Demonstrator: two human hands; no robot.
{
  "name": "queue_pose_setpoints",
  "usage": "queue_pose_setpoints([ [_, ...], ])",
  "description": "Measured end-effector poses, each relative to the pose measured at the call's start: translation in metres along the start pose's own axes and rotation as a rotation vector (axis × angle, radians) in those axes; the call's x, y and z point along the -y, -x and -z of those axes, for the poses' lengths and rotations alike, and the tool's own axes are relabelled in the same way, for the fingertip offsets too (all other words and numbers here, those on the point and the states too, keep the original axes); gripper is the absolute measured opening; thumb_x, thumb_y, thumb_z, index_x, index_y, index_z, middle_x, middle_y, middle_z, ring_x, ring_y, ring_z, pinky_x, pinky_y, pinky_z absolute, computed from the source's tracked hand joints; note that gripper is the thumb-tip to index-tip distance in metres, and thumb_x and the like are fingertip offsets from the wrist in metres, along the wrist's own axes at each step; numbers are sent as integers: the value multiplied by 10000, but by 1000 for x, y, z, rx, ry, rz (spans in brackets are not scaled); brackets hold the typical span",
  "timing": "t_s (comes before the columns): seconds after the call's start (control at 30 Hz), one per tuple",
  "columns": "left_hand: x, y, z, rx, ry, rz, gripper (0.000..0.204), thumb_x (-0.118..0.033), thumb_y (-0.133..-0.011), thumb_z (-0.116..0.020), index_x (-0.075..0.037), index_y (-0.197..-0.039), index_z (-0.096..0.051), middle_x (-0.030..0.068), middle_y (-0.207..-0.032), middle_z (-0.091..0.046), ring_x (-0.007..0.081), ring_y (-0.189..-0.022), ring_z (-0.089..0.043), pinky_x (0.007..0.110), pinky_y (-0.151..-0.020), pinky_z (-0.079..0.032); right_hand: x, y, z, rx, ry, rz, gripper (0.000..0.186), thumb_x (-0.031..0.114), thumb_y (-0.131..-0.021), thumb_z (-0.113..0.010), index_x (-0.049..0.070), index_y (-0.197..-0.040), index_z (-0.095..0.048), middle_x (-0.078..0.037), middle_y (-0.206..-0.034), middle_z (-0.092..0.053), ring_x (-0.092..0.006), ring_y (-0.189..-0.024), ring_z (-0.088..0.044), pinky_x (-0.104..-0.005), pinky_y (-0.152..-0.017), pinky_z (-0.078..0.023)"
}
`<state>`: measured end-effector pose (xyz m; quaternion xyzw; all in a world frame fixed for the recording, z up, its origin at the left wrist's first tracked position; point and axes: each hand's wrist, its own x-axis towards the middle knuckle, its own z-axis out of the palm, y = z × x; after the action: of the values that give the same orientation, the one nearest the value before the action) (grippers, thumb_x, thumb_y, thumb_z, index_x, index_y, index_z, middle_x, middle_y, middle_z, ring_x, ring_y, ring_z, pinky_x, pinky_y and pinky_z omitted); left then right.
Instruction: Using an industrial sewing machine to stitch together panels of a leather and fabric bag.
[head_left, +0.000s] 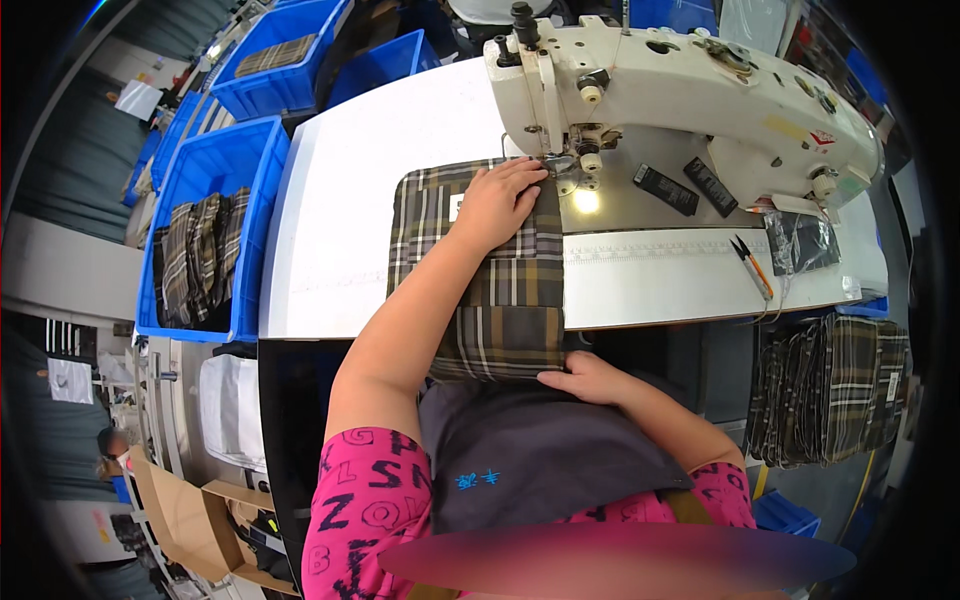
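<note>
A dark plaid fabric piece [515,285], with brown, black and white checks and a small white label, lies on the white sewing table. Its far right corner reaches the presser foot of a white sewing machine [690,95]. My left hand [500,205] rests flat on the cloth, fingers stretched toward the needle area and just left of it. At the near right corner, where the cloth hangs over the table edge above my lap, my right hand [595,380] holds its edge between thumb and fingers. Some of those fingers are hidden.
A blue bin [275,180] of plaid pieces stands left of the table [340,200]. Right of the needle lie two black tags [665,190], an orange-handled pointed tool [755,268] and a clear plastic bag [800,243]. A plaid stack [825,395] hangs at the right.
</note>
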<state>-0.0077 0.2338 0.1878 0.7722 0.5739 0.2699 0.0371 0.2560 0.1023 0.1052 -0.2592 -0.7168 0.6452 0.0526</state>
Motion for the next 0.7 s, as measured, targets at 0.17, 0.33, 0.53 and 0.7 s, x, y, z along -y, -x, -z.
queue_pose_setpoints([
  [0.17,-17,1,5,-134,-142,-117,235,-181,-972,-666,-102,-1173,-758,55,-1281,-732,258,-1253,-639,457,-978,-512,37,48,35,-220,421,83,484,424,-1010,-643,21,-1270,-706,-235,-1125,-730,-409,-1040,-698,-432,-911,-556],
  [0.33,-89,-3,10,-187,185,-123,63,-141,-890,-745,-80,-907,-751,80,-882,-730,303,-826,-697,408,-706,-565,66,82,86,-419,51,77,261,176,-1004,-631,19,-1163,-765,-82,-921,-771,-138,-750,-713,-301,-713,-571],
  [0.53,-101,-39,-44,24,498,58,189,-266,-969,-697,-111,-1049,-768,96,-867,-731,279,-762,-699,377,-691,-545,66,40,164,-1051,1088,176,240,187,-938,-700,70,-1142,-750,-92,-883,-630,-300,-865,-650,-424,-723,-542],
  [0.7,-88,-34,-38,234,585,134,231,-294,-1003,-667,-109,-1097,-769,54,-858,-743,202,-719,-671,335,-695,-527,48,22,195,-1096,1372,31,278,176,-893,-733,109,-1162,-758,-52,-856,-595,-255,-853,-644,-404,-722,-547],
])
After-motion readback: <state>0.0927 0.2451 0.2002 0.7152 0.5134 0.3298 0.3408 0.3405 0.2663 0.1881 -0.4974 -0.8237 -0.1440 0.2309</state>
